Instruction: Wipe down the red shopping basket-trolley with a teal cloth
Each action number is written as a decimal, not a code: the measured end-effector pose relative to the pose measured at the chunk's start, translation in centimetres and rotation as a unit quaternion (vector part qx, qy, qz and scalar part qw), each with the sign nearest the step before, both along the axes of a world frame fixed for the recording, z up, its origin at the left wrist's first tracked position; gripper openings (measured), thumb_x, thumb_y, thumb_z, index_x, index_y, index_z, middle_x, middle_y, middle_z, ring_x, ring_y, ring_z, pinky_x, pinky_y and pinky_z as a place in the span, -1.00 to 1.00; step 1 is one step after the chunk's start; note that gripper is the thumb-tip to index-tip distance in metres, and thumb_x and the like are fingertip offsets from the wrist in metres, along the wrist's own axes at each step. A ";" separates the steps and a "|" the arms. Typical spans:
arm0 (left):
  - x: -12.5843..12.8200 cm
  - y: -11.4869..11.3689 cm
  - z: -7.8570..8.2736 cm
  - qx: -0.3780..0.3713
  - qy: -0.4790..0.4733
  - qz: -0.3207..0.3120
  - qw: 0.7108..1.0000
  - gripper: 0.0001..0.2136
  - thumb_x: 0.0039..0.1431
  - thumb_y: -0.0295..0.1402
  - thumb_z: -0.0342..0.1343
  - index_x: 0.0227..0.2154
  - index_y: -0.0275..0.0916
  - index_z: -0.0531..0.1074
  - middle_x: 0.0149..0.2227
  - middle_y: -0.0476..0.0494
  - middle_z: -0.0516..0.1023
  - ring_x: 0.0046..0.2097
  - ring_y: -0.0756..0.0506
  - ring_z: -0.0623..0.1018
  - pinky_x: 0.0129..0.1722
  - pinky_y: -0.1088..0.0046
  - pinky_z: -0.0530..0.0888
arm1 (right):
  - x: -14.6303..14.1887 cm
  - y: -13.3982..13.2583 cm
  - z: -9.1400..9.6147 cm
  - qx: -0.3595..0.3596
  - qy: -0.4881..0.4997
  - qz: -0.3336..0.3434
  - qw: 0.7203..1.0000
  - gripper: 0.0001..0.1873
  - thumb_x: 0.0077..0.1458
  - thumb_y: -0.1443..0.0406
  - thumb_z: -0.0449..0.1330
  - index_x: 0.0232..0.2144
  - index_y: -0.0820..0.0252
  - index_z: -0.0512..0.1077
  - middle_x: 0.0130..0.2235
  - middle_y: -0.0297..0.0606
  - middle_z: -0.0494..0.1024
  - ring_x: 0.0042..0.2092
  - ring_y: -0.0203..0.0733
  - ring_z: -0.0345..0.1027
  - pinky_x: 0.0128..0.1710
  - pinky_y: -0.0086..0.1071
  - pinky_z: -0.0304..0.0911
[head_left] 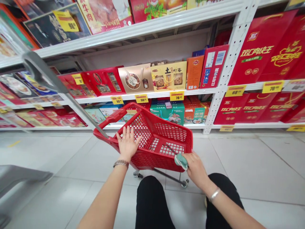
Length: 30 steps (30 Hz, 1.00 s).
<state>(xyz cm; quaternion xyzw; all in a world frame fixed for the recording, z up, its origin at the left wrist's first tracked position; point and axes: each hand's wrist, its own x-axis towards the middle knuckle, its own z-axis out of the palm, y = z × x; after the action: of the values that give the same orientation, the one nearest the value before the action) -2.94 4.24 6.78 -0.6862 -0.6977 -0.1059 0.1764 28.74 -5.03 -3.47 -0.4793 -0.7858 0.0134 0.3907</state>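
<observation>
A red plastic mesh shopping cart (152, 140) stands on small castors right in front of me, with a long red handle reaching to the far left. My left hand (127, 143) lies flat on its near wall, fingers spread, holding nothing. My right hand (195, 169) is at the cart's right corner and grips a crumpled pale green cloth (181, 161) against the rim. A thin dark rod (171, 149) lies inside the basket next to the cloth. A metal bangle circles each wrist.
White metal shelving (228, 73) runs across the view, stacked with red and gold gift boxes (259, 54) above yellow price tags. A long grey pole (47, 73) crosses the upper left, a grey object (19, 178) juts in low left, and black-trousered legs (150, 203) stand on pale floor tiles (252, 165).
</observation>
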 end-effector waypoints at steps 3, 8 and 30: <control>3.5 -1.4 -2.3 -0.056 -0.003 -0.038 0.998 -0.38 0.37 -0.03 -0.17 0.33 -0.33 0.20 0.42 -0.38 0.08 0.46 -0.31 0.04 0.39 -0.21 -0.09 | -3.1 -1.3 -0.9 0.037 0.017 0.016 0.999 -0.41 -0.03 0.57 0.02 0.04 0.15 0.42 -0.08 -0.14 0.63 -0.07 -0.01 0.51 0.18 0.07 0.29; 7.5 -4.2 -4.7 -0.105 -0.030 -0.054 0.993 -0.36 0.35 0.06 -0.19 0.34 -0.23 0.20 0.40 -0.33 0.14 0.44 -0.31 0.10 0.37 -0.24 -0.05 | -7.7 -3.1 -0.7 0.052 -0.004 0.090 0.995 -0.45 0.11 0.56 0.03 0.13 0.17 0.39 0.03 -0.08 0.60 0.04 -0.05 0.49 0.20 0.06 0.30; 6.0 -4.9 -4.9 -0.070 -0.028 -0.075 0.994 -0.34 0.35 0.04 -0.18 0.37 -0.25 0.13 0.42 -0.28 0.11 0.46 -0.33 0.04 0.39 -0.24 -0.13 | -3.5 -1.3 1.9 0.044 -0.085 0.136 0.986 -0.36 0.08 0.57 0.02 0.18 0.11 0.38 0.15 -0.14 0.54 0.28 -0.05 0.27 0.41 0.23 -0.28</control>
<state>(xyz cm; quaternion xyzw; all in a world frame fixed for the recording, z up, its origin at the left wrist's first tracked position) 3.07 -0.65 1.85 -0.7439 -0.6548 -0.0890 0.0996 25.26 -6.30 -1.55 -0.3495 -0.8740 -0.0088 0.3375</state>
